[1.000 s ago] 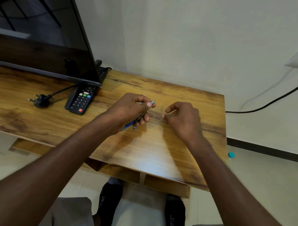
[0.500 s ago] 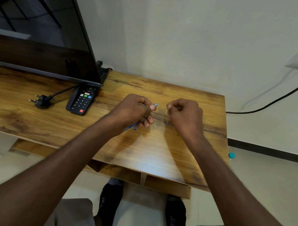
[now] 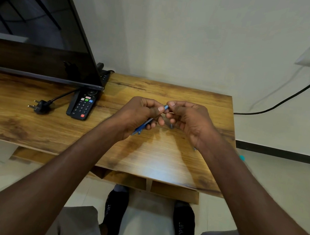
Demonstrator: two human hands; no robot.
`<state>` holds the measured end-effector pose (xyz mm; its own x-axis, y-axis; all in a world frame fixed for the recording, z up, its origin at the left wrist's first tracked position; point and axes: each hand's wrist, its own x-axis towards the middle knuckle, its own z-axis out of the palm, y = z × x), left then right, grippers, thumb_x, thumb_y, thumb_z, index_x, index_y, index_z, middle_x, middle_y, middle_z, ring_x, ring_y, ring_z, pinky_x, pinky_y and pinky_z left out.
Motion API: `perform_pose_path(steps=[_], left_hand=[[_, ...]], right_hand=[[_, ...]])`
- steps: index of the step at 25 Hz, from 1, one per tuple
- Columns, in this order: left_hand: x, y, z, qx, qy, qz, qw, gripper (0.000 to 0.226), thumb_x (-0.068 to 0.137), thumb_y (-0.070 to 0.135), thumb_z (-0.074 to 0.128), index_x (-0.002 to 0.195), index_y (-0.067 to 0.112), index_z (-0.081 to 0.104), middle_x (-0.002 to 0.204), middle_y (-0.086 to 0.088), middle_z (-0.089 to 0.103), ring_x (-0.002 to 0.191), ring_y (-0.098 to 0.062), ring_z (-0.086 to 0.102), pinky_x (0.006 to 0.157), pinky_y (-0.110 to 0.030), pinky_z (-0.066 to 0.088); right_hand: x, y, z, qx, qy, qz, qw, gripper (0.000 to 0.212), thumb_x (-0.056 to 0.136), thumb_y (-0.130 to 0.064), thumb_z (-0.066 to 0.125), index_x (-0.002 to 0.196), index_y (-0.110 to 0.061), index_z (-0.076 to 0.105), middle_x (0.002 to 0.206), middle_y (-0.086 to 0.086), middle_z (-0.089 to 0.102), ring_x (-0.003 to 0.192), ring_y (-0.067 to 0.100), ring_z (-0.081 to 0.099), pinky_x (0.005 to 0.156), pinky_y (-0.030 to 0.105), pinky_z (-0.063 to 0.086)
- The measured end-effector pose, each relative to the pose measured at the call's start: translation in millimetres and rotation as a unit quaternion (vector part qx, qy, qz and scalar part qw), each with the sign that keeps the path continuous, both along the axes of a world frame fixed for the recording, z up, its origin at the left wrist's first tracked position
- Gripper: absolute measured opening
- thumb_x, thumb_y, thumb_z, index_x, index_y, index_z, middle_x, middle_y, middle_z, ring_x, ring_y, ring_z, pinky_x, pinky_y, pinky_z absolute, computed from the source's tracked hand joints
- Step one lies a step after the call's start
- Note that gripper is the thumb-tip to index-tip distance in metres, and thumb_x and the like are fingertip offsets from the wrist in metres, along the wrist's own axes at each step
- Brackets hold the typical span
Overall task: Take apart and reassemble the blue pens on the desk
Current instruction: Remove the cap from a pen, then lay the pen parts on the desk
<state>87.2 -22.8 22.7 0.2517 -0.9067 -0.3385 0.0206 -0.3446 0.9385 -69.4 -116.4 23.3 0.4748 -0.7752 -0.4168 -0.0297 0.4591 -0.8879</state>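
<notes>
Blue pen (image 3: 143, 125) held above the wooden desk (image 3: 165, 157), tilted, tip end up. Left hand (image 3: 141, 113) fingers curl around its barrel; thumb presses near the top. Right hand (image 3: 188, 119) fingers pinch the upper tip (image 3: 166, 107). Small pen part (image 3: 171, 126) below right fingers, unclear. Remote control (image 3: 82, 104) and loose plug (image 3: 39, 105) lie left, by the TV (image 3: 35, 26).

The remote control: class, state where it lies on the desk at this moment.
In the head view the remote control lies on the desk, left of the person's left hand, just below the television's lower right corner, with the loose plug to its left.
</notes>
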Motion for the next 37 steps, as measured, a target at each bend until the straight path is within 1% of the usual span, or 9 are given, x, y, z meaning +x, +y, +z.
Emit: perform_pose_path(steps=[11, 17, 22, 25, 28, 30, 33, 35, 37], left_hand=[[-2.5, 0.1, 3.0, 0.021, 0.05, 0.01, 0.998, 0.022, 0.105, 0.015, 0.061, 0.113, -0.001, 0.074, 0.079, -0.014, 0.072, 0.055, -0.012, 0.057, 0.048, -0.022, 0.046], [-2.7, 0.1, 5.2, 0.039, 0.039, 0.011, 0.998, 0.022, 0.106, 0.014, 0.06, 0.114, -0.001, 0.075, 0.076, -0.013, 0.072, 0.052, -0.01, 0.056, 0.047, -0.021, 0.045], [-5.2, 2.7, 6.6, 0.054, 0.051, 0.024, 0.997, 0.02, 0.107, 0.013, 0.057, 0.111, 0.003, 0.074, 0.077, -0.014, 0.072, 0.055, -0.013, 0.06, 0.048, -0.022, 0.049], [-7.9, 1.4, 6.0, 0.066, 0.062, 0.07, 0.993, 0.022, 0.107, 0.014, 0.058, 0.114, 0.0, 0.074, 0.086, -0.016, 0.072, 0.066, -0.017, 0.07, 0.057, -0.025, 0.06], [-11.8, 0.6, -0.3, 0.071, 0.036, 0.104, 0.991, 0.018, 0.104, 0.014, 0.063, 0.107, 0.002, 0.077, 0.1, -0.02, 0.074, 0.072, -0.018, 0.071, 0.065, -0.03, 0.065], [-15.3, -0.5, -6.6, 0.066, -0.061, 0.101, 0.991, 0.015, 0.102, 0.015, 0.068, 0.1, 0.005, 0.079, 0.099, -0.019, 0.077, 0.071, -0.017, 0.071, 0.067, -0.031, 0.063], [-21.1, -2.6, -14.8, 0.053, -0.247, 0.082, 0.964, 0.011, 0.095, 0.023, 0.077, 0.092, 0.012, 0.08, 0.081, -0.003, 0.077, 0.072, -0.012, 0.07, 0.07, -0.032, 0.058], [-25.8, -2.3, -18.2, 0.048, -0.331, 0.066, 0.94, 0.012, 0.092, 0.026, 0.081, 0.09, 0.014, 0.079, 0.077, 0.003, 0.075, 0.07, -0.009, 0.07, 0.068, -0.032, 0.06], [-32.7, -0.3, -21.2, 0.051, -0.399, 0.042, 0.915, 0.014, 0.091, 0.028, 0.082, 0.092, 0.015, 0.078, 0.078, 0.006, 0.071, 0.068, -0.004, 0.065, 0.059, -0.024, 0.052]], right_hand=[[0.0, 5.3, 1.1, 0.042, 0.021, -0.011, 0.999, 0.01, 0.094, -0.014, 0.076, 0.103, -0.01, 0.08, 0.084, 0.007, 0.08, 0.07, 0.014, 0.073, 0.057, 0.025, 0.051], [-0.8, 2.9, 1.0, 0.007, 0.046, -0.003, 0.999, 0.011, 0.096, -0.01, 0.074, 0.105, -0.005, 0.079, 0.084, 0.011, 0.08, 0.069, 0.016, 0.076, 0.055, 0.027, 0.048], [1.0, 0.9, -2.5, 0.007, 0.033, -0.044, 0.998, 0.009, 0.102, -0.011, 0.067, 0.104, -0.009, 0.076, 0.079, 0.003, 0.08, 0.066, 0.017, 0.077, 0.047, 0.023, 0.048], [-1.3, -3.3, -9.9, -0.072, 0.111, -0.038, 0.99, 0.008, 0.099, -0.013, 0.072, 0.097, -0.01, 0.079, 0.084, 0.005, 0.079, 0.061, 0.015, 0.072, 0.046, 0.022, 0.047], [-2.2, -8.4, -21.2, -0.244, 0.255, -0.004, 0.936, 0.013, 0.094, -0.014, 0.075, 0.083, -0.019, 0.08, 0.078, -0.001, 0.078, 0.066, 0.016, 0.075, 0.064, 0.034, 0.06], [-1.8, -9.6, -26.7, -0.321, 0.327, 0.037, 0.888, 0.013, 0.091, -0.014, 0.075, 0.083, -0.022, 0.081, 0.079, -0.002, 0.077, 0.076, 0.021, 0.076, 0.075, 0.038, 0.062], [0.0, -8.6, -34.0, -0.395, 0.404, 0.086, 0.821, 0.009, 0.087, -0.015, 0.077, 0.086, -0.023, 0.081, 0.088, 0.003, 0.078, 0.085, 0.026, 0.074, 0.076, 0.039, 0.062], [1.7, -6.7, -38.2, -0.425, 0.433, 0.112, 0.787, 0.005, 0.087, -0.018, 0.078, 0.089, -0.02, 0.082, 0.091, 0.007, 0.078, 0.085, 0.029, 0.073, 0.075, 0.04, 0.062], [2.6, -6.6, -41.9, -0.442, 0.456, 0.132, 0.761, 0.007, 0.088, -0.021, 0.078, 0.092, -0.017, 0.08, 0.092, 0.009, 0.076, 0.084, 0.031, 0.072, 0.074, 0.041, 0.063]])
